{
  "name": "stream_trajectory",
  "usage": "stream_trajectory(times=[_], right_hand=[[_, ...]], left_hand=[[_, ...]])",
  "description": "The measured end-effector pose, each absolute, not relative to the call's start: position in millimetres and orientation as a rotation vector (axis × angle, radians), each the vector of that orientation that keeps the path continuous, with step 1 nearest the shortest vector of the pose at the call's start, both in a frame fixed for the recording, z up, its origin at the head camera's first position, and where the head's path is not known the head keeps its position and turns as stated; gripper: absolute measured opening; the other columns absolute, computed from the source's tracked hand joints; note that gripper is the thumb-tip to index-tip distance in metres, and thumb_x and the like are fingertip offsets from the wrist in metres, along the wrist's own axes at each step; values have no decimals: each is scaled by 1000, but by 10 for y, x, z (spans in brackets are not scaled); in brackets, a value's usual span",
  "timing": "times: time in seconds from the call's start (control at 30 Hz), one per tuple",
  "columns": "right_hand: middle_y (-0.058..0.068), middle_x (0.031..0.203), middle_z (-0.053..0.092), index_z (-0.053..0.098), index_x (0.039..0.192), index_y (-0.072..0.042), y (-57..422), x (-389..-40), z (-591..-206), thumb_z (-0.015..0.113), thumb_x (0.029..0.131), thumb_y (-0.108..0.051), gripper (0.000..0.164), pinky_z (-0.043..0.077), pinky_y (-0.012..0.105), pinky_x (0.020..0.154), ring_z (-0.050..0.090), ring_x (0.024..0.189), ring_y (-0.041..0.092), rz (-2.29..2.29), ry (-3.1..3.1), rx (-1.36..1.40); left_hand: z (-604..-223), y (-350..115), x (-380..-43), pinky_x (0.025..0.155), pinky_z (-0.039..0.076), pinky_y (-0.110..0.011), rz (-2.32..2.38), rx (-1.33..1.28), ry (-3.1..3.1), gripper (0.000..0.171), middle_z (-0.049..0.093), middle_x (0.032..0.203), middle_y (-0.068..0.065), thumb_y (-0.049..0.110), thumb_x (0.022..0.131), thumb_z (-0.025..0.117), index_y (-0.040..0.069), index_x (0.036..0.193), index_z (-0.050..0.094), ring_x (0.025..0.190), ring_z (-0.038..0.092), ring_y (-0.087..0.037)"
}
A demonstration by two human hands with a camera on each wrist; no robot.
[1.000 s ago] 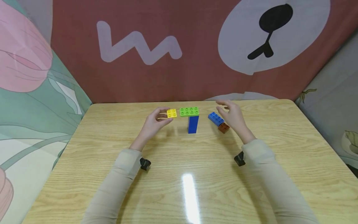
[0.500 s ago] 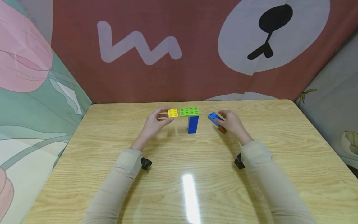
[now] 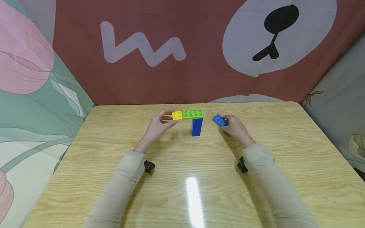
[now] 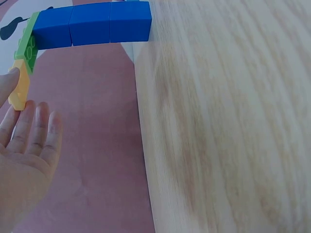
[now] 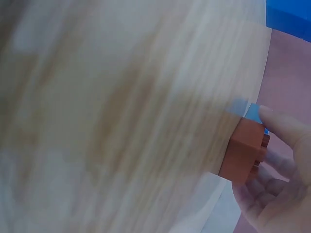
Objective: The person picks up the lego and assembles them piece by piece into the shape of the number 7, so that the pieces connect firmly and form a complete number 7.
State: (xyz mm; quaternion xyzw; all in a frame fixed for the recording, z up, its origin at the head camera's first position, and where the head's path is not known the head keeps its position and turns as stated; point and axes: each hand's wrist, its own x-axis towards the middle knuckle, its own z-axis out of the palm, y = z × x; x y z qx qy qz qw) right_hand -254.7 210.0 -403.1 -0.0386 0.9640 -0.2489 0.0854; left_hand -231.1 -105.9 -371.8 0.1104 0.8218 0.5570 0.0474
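In the head view, my left hand (image 3: 159, 123) pinches a yellow square toy brick (image 3: 177, 115) between thumb and fingers. The brick is held in the air just left of a long lime-green brick (image 3: 193, 114), with a thin gap between them. That green brick lies across the top of a column of stacked blue bricks (image 4: 90, 24), overhanging to the left. My right hand (image 3: 236, 128) has its thumb and fingers around the near end of a low blue brick (image 3: 219, 119). A brown brick (image 5: 243, 150) adjoins it, mostly hidden under the hand in the head view.
The wooden table (image 3: 171, 190) ends at a brown cloth backdrop (image 3: 199, 79) close behind the bricks. A black wrist camera (image 3: 149, 166) sits on the left wrist, another black camera (image 3: 242, 165) on the right.
My right hand has come down and its fingers have closed on the low blue brick. The left hand has shifted slightly right, bringing the yellow brick closer to the green one.
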Motion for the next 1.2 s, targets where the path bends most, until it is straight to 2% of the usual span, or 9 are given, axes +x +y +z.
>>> stream_trajectory(times=[0.37, 0.57, 0.77, 0.9, 1.07, 1.2], right_hand=[[31, 133, 51, 45, 137, 8, 2048, -2532, -4001, 61, 90, -15, 54, 48, 52, 97, 56, 115, 41, -751, 2902, -64], [29, 131, 51, 48, 136, 5, 2045, -2556, -3957, 60, 88, -10, 52, 50, 49, 92, 54, 112, 40, -1120, 2967, 18], [25, 135, 49, 48, 136, 2, 1999, -2569, -3776, 60, 89, -9, 50, 45, 49, 103, 51, 120, 40, -1562, 2874, 25], [21, 140, 44, 45, 141, -5, 1925, -2538, -3636, 59, 92, -13, 51, 47, 48, 102, 48, 124, 36, -1704, 2734, 36], [17, 141, 45, 45, 142, -10, 1772, -2481, -3493, 59, 93, -15, 51, 47, 44, 100, 49, 124, 33, -1760, 2687, -77], [15, 138, 50, 48, 139, -10, 1643, -2437, -3438, 61, 93, -17, 49, 44, 43, 103, 49, 123, 31, -1782, 2668, -213]], left_hand=[[-3740, -1056, -2323, 97, 52, -44, 1698, 337, 2494, 50, 54, 134, -10, 20, 90, 67, 11, 136, 51, 118, 57, -29], [-3732, -1054, -2323, 95, 53, -43, 1690, 326, 2494, 48, 55, 133, -9, 20, 90, 68, 12, 135, 52, 116, 58, -28], [-3731, -1059, -2333, 95, 53, -43, 1691, 321, 2491, 48, 55, 133, -10, 21, 90, 67, 13, 135, 52, 116, 58, -28], [-3730, -1059, -2338, 95, 53, -43, 1690, 324, 2487, 49, 55, 131, -12, 21, 90, 68, 12, 135, 52, 116, 58, -29], [-3728, -1043, -2344, 96, 53, -42, 1690, 329, 2491, 48, 55, 132, -10, 21, 90, 68, 14, 134, 53, 116, 58, -27], [-3719, -1030, -2338, 96, 53, -42, 1688, 339, 2496, 48, 54, 133, -10, 20, 90, 68, 14, 135, 52, 115, 59, -28]])
